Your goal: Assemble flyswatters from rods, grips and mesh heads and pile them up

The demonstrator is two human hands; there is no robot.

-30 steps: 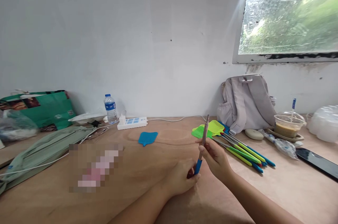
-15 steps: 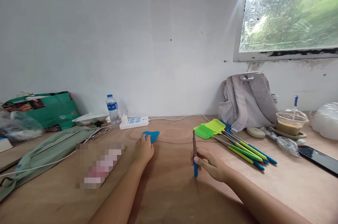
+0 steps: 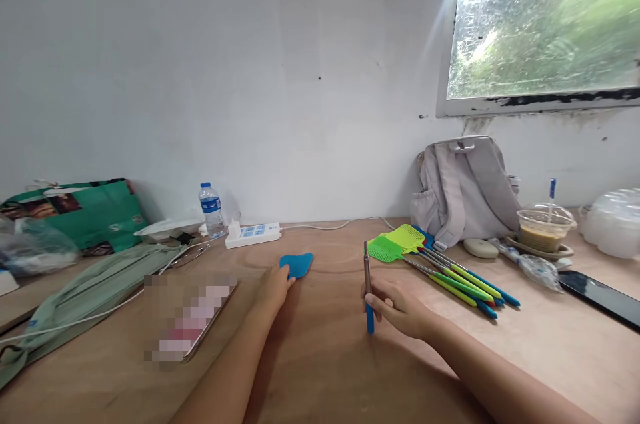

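My right hand (image 3: 403, 309) is closed round a thin metal rod with a blue grip (image 3: 369, 287), held upright with the blue end resting on the wooden table (image 3: 320, 357). My left hand (image 3: 275, 287) reaches forward and its fingers pinch the near edge of a blue swatter head (image 3: 299, 263) that lies flat on the table. A bundle of fly swatters (image 3: 440, 264) with green and yellow heads and blue and green handles lies to the right of my right hand.
A grey backpack (image 3: 465, 187) leans on the wall at the right. Beside it are a drink cup (image 3: 544, 227), a dark phone (image 3: 600, 297) and a white bag. A power strip (image 3: 253, 234), a water bottle (image 3: 211, 201), a green bag (image 3: 85, 211) and grey-green cloth (image 3: 85, 284) lie on the left.
My left hand left the rod's blue grip, reached forward to the blue swatter head and took hold of it, shifting it slightly right. My right hand brought the rod upright onto the table.
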